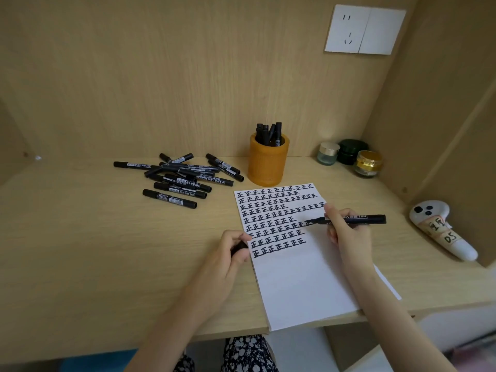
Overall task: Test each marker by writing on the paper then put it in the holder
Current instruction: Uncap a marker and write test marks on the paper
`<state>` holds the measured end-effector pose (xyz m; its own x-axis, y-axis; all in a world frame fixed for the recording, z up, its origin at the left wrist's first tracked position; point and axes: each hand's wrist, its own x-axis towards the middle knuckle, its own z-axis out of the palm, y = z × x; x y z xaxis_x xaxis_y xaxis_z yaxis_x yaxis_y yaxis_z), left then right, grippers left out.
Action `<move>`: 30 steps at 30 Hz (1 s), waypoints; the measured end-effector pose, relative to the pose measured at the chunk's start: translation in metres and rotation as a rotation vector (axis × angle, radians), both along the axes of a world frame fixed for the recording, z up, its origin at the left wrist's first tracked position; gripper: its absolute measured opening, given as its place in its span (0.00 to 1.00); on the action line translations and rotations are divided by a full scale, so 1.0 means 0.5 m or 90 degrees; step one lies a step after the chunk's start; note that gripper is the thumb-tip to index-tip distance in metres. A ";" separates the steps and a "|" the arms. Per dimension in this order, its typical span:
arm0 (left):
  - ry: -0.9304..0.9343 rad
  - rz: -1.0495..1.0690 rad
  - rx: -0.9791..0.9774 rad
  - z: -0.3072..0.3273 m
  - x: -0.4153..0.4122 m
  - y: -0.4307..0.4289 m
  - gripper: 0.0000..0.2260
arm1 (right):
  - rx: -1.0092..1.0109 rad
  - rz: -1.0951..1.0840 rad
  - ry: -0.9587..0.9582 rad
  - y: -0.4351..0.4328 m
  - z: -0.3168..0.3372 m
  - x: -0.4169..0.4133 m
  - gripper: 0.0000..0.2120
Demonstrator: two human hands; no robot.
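My right hand (346, 232) grips an uncapped black marker (359, 218), lying almost level with its tip at the end of a written row on the white paper (303, 280). Rows of black characters fill the paper's upper half. At the paper's left edge, my left hand (228, 253) holds a small black cap (239, 247). An orange holder (268, 162) stands behind the paper with several black markers upright in it. A pile of capped black markers (179, 175) lies on the desk to the left.
Three small jars (349, 157) stand in the back right corner. A white controller with a paper label (440, 226) lies at the right by the side wall. The wooden desk (107, 251) has a back wall and a front edge near my body.
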<state>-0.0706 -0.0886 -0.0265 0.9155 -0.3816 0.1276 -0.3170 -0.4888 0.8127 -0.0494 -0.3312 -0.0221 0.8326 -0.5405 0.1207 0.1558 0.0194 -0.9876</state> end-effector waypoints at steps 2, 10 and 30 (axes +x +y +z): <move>0.041 0.011 -0.070 0.005 0.004 -0.002 0.10 | 0.010 0.037 -0.004 0.005 0.007 -0.008 0.12; 0.063 0.075 -0.213 0.026 0.002 -0.003 0.11 | 0.039 0.227 0.013 0.073 0.052 -0.047 0.11; 0.026 0.098 -0.292 0.046 -0.015 -0.015 0.10 | -0.054 0.363 -0.016 0.142 0.062 -0.073 0.13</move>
<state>-0.0783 -0.0962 -0.0033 0.9647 -0.1539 0.2137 -0.2325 -0.1162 0.9656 -0.0857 -0.2602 0.0088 0.9858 0.0059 0.1678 0.1675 0.0288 -0.9854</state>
